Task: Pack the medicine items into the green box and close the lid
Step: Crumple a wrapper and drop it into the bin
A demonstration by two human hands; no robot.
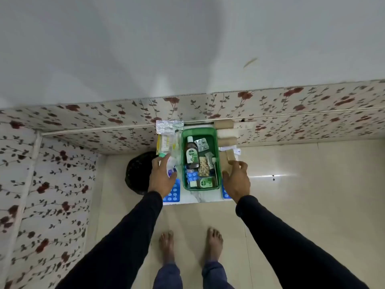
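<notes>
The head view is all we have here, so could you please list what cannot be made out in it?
- Green box lid: not identifiable.
- Blue blister sheets: partly covered by the left hand and right hand.
- Labels on packets: too small.
- Whether the hands grip anything: unclear.

1. Single head-worn, wide-angle view; no second view to share any part of the scene with.
2. Looks steeply down and forward from standing height, onto a small white table (193,198) set against a flowered wall (291,105).
3. Sits well above the table: the green box (216,163) takes up only a small patch at centre.
4. Takes in both sleeved arms from the lower corners, left hand (161,178) and right hand (236,180) at mid-frame.
5. Catches bare feet (214,245) at the bottom edge, plain wall across the top; straight lines bowed by the lens.
</notes>
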